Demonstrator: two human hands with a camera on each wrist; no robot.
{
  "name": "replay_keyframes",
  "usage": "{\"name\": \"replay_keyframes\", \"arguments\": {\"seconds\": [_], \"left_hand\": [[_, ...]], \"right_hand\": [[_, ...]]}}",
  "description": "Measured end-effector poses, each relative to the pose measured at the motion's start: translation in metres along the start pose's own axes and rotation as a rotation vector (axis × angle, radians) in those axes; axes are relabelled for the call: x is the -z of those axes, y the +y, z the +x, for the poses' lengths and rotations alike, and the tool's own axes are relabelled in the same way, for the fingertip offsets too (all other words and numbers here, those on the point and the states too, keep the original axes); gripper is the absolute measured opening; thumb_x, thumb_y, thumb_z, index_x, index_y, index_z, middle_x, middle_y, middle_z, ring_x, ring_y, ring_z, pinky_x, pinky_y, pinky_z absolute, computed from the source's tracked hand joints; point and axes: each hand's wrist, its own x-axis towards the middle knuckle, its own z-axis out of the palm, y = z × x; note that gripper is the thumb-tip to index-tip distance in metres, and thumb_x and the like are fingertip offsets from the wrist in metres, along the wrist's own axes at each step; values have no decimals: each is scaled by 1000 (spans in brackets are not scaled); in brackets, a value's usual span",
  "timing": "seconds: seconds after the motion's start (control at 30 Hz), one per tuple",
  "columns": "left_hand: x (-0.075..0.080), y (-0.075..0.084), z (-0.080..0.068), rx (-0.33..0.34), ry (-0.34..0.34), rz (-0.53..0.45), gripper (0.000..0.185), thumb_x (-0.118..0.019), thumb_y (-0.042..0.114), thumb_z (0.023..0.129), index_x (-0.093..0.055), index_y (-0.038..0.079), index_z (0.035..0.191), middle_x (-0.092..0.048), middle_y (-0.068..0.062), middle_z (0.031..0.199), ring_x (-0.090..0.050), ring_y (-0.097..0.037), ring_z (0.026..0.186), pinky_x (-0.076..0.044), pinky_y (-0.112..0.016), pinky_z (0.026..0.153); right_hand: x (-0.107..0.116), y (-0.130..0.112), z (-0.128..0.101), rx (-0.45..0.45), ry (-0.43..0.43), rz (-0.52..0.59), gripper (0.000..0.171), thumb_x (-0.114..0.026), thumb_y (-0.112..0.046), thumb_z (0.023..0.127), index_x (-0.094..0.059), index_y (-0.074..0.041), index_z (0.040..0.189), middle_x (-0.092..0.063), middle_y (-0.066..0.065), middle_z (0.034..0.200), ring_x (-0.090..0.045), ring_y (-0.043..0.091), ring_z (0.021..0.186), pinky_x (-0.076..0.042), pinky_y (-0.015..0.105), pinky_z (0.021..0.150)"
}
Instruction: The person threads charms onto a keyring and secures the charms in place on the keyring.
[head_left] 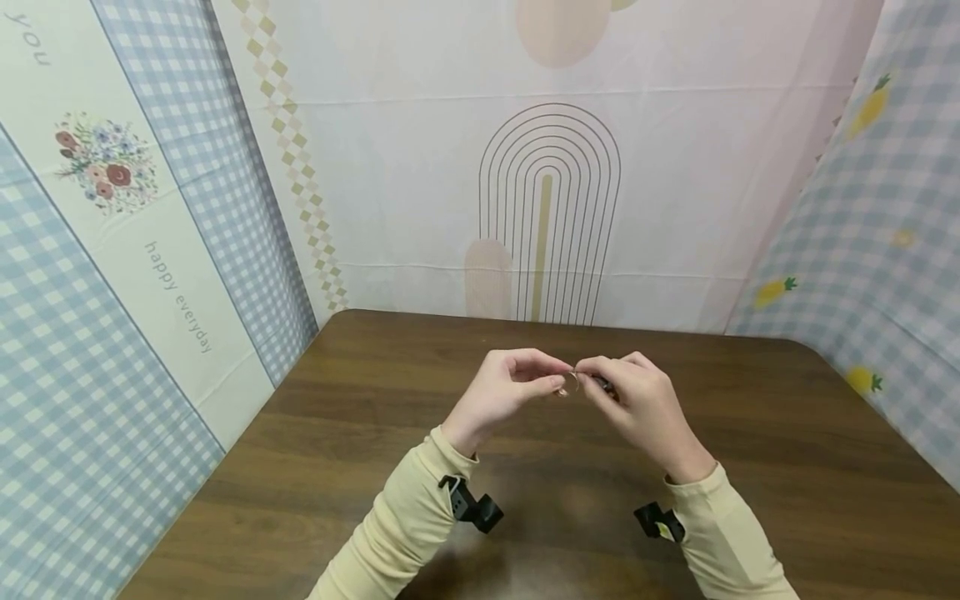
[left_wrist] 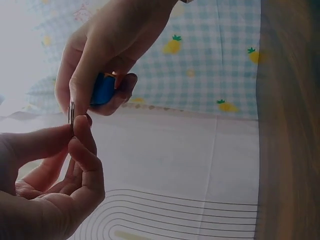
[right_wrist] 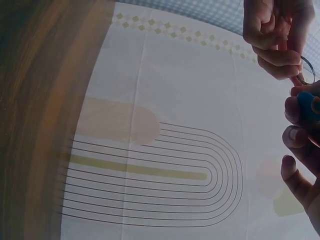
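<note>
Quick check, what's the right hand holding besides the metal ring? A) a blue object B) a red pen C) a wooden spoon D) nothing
A: the right hand curls round a small blue object while both hands pinch the thin metal ring.

Cloth-draped recording booth [head_left: 420, 167] around wooden table [head_left: 337, 433].
</note>
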Motion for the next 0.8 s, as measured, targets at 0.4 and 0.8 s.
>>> {"name": "replay_keyframes", "arguments": {"seconds": [0.4,0.8], "left_hand": [[-4,0,1,-15,139,-23,26,-70,-1,84,-65,-5,110,-69,-23,104,-68,-7,80,-56,-25,76],[-1,4,-6,-27,77,38,19,-66,6,90,-70,-3,106,-71,-24,100,-64,-7,76,-51,-20,72]], "right_hand": [[1,0,0,-21,6,-11,20,-70,6,76,-70,-10,88,-63,-8,67,-48,7,63,-39,23,64],[2,-10,2,-9,8,-29,21,-72,5,74,-70,-10,87,-61,-8,66,-47,7,61,-39,23,63]]}}
